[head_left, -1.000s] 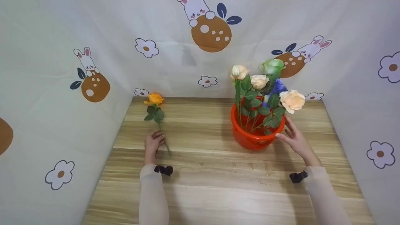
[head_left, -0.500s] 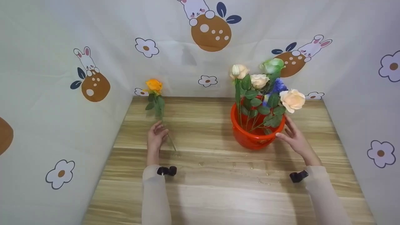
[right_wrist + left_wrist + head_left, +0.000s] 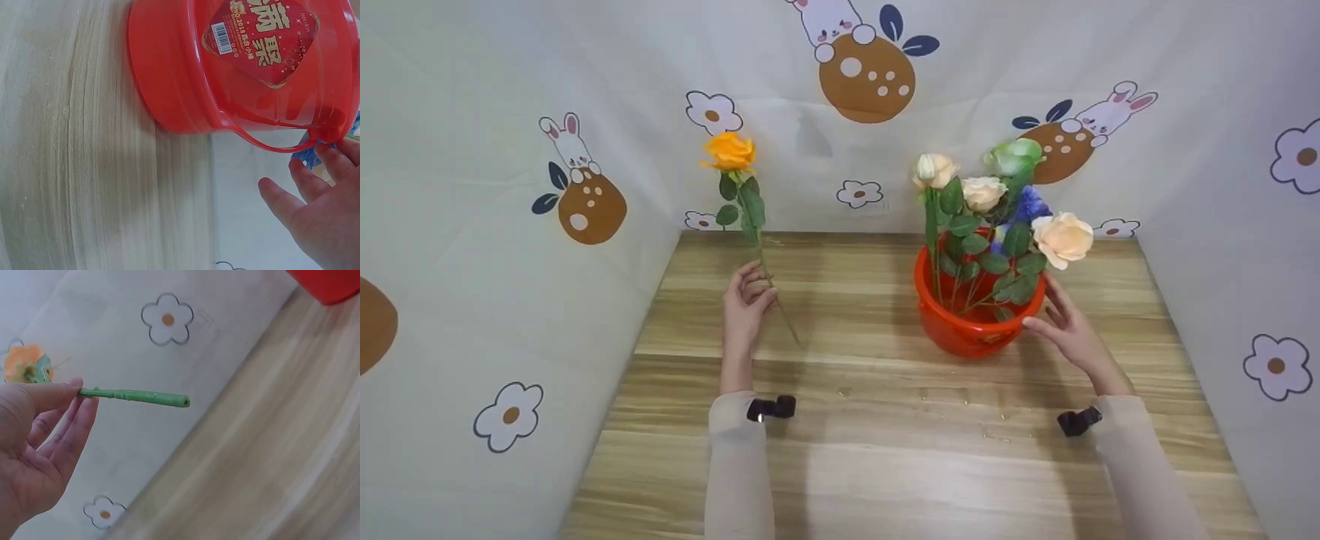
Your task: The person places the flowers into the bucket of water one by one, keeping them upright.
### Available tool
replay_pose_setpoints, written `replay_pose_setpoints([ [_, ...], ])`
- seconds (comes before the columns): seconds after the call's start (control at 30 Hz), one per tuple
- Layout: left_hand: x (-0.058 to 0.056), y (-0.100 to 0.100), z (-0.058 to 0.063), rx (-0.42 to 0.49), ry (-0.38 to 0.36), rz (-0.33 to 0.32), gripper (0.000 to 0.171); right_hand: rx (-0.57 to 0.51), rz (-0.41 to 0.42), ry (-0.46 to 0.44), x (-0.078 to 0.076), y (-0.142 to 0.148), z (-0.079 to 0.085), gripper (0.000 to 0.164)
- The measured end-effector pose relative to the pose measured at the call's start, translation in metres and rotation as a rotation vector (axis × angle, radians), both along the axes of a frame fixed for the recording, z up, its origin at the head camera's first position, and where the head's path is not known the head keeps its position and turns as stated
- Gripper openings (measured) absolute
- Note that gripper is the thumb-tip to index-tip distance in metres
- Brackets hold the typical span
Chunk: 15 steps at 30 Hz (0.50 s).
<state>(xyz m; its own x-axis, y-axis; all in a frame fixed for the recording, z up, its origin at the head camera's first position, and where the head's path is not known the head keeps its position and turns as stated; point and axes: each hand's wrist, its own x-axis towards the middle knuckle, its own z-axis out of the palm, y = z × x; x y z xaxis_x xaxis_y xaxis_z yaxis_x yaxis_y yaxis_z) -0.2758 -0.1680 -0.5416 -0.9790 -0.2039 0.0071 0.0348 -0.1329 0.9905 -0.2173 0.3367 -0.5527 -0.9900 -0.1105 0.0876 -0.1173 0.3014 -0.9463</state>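
In the head view my left hand [image 3: 744,306] pinches the green stem of an orange rose [image 3: 731,152] between thumb and fingers. The rose is raised off the table, bloom up, with the stem slanting down to the right. Its cut stem end [image 3: 157,398] juts out past my fingertips in the left wrist view. My right hand [image 3: 1072,339] is at the right side of a red bucket [image 3: 960,339], fingers spread and fairly straight, fingertips touching the rim. Several artificial flowers stand in the bucket: peach roses [image 3: 1063,240], a green bloom [image 3: 1015,157] and a blue one [image 3: 1030,204].
The wood-grain table [image 3: 855,300] carries scattered small drops [image 3: 1003,416] in front of the bucket. Printed cloth walls [image 3: 810,172] enclose the back and both sides. A red handle [image 3: 264,143] hangs along the bucket's side in the right wrist view.
My left hand has lifted the orange rose off the table, moving it up and slightly right. The right hand stays at the bucket's rim, and the bucket has not moved.
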Motion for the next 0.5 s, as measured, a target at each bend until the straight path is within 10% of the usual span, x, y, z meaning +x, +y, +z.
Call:
replay_pose_setpoints([
  [0.5,0.005,0.06,0.06,-0.101,0.236,-0.12,0.052,-0.006,0.006,0.032,0.0,0.001,0.0,0.082],
])
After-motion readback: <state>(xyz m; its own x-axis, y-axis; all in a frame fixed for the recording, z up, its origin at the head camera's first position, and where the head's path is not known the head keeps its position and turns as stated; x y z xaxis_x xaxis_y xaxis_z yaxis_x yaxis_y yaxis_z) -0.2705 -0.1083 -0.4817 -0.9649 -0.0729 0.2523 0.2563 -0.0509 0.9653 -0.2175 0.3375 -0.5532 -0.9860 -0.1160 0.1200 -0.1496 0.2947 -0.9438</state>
